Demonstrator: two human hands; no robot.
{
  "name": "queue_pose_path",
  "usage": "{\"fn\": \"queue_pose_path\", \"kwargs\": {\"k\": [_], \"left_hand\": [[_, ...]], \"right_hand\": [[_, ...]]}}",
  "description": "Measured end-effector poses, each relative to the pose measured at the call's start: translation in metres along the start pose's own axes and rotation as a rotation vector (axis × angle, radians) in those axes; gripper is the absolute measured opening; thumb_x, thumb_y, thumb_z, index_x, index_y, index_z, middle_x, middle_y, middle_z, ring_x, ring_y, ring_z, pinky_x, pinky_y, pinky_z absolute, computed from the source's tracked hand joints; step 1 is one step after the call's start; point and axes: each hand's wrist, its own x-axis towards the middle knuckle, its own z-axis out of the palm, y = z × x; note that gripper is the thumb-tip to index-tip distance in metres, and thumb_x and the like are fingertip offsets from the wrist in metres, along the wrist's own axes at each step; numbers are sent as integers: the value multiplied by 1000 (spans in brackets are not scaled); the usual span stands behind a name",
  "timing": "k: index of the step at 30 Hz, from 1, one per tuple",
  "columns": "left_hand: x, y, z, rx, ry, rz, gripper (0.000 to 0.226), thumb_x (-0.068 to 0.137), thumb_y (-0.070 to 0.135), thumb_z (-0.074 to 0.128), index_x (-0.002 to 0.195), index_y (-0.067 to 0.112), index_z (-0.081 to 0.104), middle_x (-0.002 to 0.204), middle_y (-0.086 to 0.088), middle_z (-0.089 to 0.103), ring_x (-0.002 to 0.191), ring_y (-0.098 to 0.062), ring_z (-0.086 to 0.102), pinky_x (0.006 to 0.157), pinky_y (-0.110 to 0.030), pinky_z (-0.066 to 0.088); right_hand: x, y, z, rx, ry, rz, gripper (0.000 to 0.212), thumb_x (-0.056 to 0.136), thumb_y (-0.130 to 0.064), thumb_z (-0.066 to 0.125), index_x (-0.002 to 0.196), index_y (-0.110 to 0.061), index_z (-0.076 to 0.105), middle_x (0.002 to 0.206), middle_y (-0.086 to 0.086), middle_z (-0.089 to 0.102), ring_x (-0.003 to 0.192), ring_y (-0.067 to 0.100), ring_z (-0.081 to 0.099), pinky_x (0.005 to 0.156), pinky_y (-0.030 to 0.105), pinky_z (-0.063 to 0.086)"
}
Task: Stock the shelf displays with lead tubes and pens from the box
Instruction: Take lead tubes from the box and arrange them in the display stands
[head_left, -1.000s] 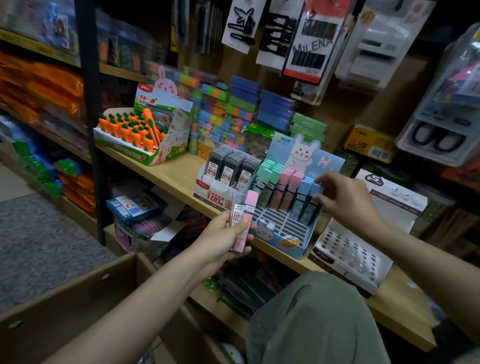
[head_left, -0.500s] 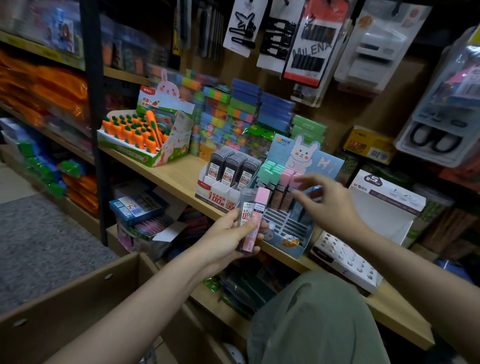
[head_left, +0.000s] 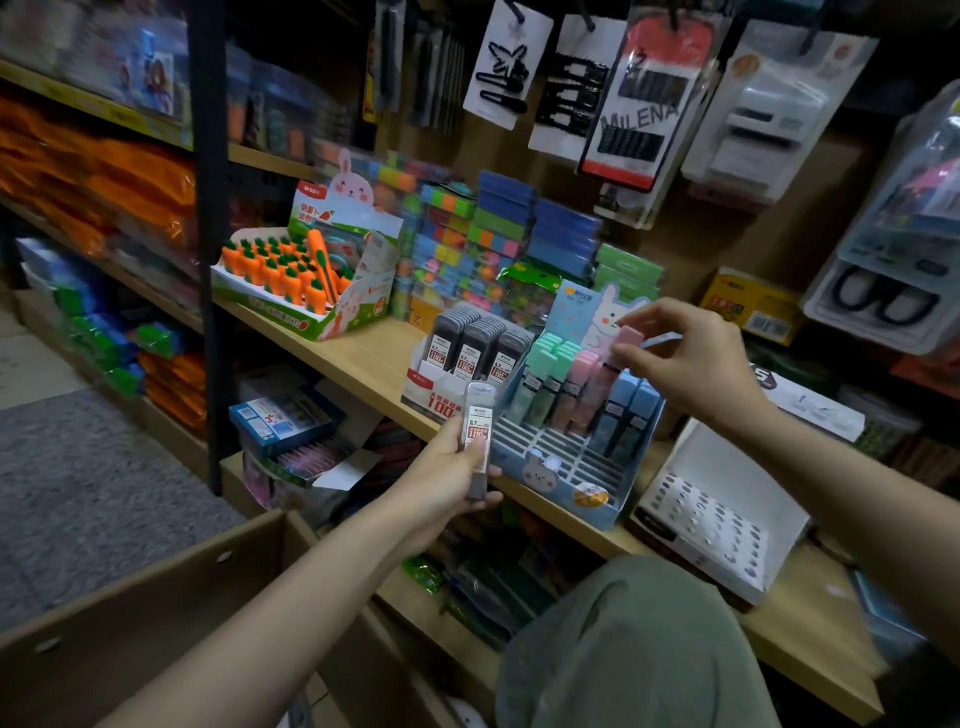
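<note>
Stocking lead tubes at the wooden shelf (head_left: 363, 358)

A cardboard box (head_left: 156, 597) sits open below; on the shelf stands the blue rabbit display (head_left: 566, 467), beside the grey-tube display (head_left: 431, 382); the right hand (head_left: 680, 358) pinches a pink lead tube (head_left: 626, 338) above the display's pink row; the left hand (head_left: 447, 478) grips a grey lead tube (head_left: 478, 441) upright, in front of the shelf edge.

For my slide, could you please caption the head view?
Right hand lowers a pink lead tube into the blue display; left hand holds a grey tube.
</note>
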Motion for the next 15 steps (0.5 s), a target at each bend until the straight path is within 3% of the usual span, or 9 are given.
{"fn": "queue_pose_path", "kwargs": {"k": [2, 5, 9, 12, 15], "left_hand": [[0, 1, -1, -11, 8, -11, 27, 103, 17, 42, 120, 37, 45, 118, -3, 56, 100, -17, 60, 68, -26, 57], [2, 2, 1, 28, 31, -4, 23, 102, 14, 45, 113, 32, 54, 113, -3, 61, 102, -19, 61, 78, -32, 59], [4, 1, 2, 96, 51, 12, 23, 102, 14, 46, 111, 29, 61, 111, -3, 67, 105, -20, 61, 94, -39, 53], [4, 1, 0, 111, 59, 8, 24, 102, 14, 47, 106, 33, 61, 113, -2, 68, 107, -19, 62, 95, -39, 53], [4, 0, -1, 104, 46, -1, 24, 102, 14, 47, 106, 33, 61, 116, -1, 67, 110, -20, 62, 98, -43, 51]], "right_hand": [[1, 6, 3, -93, 0, -51, 21, 81, -22, 78, 100, -26, 67, 91, -9, 69, 73, -5, 63, 61, 10, 51], [2, 10, 14, -186, -12, -103, 22, 82, -22, 77, 103, -18, 71, 92, -3, 72, 80, 4, 66, 76, 27, 57], [7, 14, 27, -288, -50, -117, 22, 85, -24, 73, 105, -18, 70, 97, -2, 73, 90, 14, 66, 78, 39, 56], [8, 17, 35, -311, -59, -115, 20, 85, -23, 72, 104, -17, 70, 97, 1, 73, 91, 21, 65, 79, 42, 53], [7, 19, 37, -282, -40, -110, 18, 83, -23, 75, 99, -16, 71, 92, 0, 73, 82, 18, 64, 77, 40, 53]]}}
